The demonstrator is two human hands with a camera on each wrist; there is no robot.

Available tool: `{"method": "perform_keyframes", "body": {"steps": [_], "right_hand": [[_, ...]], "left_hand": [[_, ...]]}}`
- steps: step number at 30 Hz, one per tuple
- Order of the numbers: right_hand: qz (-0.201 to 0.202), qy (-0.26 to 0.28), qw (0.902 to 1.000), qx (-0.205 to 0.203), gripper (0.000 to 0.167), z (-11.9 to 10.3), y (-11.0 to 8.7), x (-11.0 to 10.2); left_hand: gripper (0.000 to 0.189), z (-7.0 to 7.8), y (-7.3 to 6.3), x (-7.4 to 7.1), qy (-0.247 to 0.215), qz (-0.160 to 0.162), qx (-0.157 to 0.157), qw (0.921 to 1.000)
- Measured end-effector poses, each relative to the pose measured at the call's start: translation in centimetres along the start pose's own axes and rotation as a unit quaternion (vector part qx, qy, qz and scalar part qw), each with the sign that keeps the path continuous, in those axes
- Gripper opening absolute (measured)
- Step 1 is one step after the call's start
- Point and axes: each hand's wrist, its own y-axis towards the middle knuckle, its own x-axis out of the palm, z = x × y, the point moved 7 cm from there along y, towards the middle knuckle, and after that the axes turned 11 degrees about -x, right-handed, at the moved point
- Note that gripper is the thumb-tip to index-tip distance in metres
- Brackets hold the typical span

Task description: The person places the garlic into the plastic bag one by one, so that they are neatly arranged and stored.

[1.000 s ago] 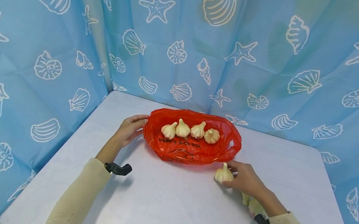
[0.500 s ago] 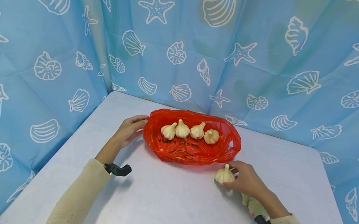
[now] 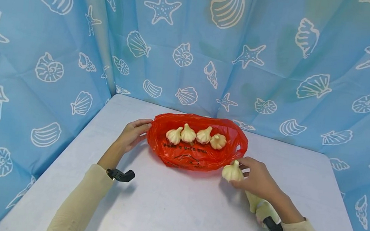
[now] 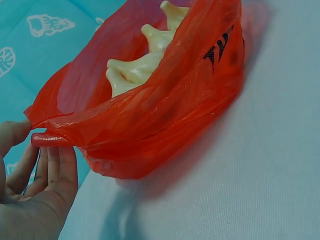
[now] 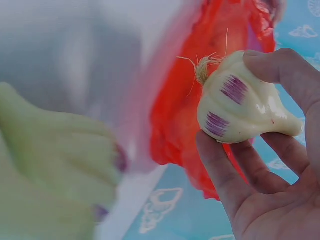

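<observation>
A red plastic bag (image 3: 187, 161) lies spread open on the table, with several garlic bulbs (image 3: 188, 134) in a row inside it. At the bag's left end my left hand (image 3: 132, 134) pinches its edge between thumb and fingertips, as the left wrist view shows closely. My right hand (image 3: 259, 178) holds a garlic bulb (image 3: 232, 171) just off the bag's front right corner. In the right wrist view this bulb (image 5: 240, 100) has purple streaks and dry roots, gripped between thumb and fingers.
More garlic bulbs (image 3: 261, 210) lie on the white table (image 3: 161, 211) beneath my right forearm, partly hidden by it. A blue curtain (image 3: 191, 56) with shell prints hangs behind the table and along its sides.
My right hand has lifted the garlic bulb slightly up off the table, closer to the bag. The left hand stays at the bag's left edge.
</observation>
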Motion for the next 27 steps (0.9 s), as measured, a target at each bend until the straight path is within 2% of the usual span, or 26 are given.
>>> {"method": "perform_keyframes", "body": {"steps": [7, 12, 19, 27], "right_hand": [[0.024, -0.001, 0.9996, -0.017, 0.055, -2.0, 0.7, -1.0], [0.040, -0.012, 0.9980, -0.048, 0.055, -3.7, 1.6, -1.5], [0.056, -0.004, 0.9958, -0.073, 0.055, -4.8, 4.5, -1.3], [0.056, 0.020, 0.9957, -0.071, 0.051, -5.2, 7.6, -0.4]], "left_hand": [[0.042, 0.0, 0.0, 0.0, 0.000, 0.000, 0.001, 1.0000], [0.042, -0.1, 0.2, -0.1, -0.001, -0.001, 0.000, 1.0000], [0.043, 0.1, 0.2, -0.1, 0.001, -0.004, 0.003, 1.0000], [0.043, 0.0, 0.1, 0.0, 0.001, -0.011, -0.002, 0.9999]]}}
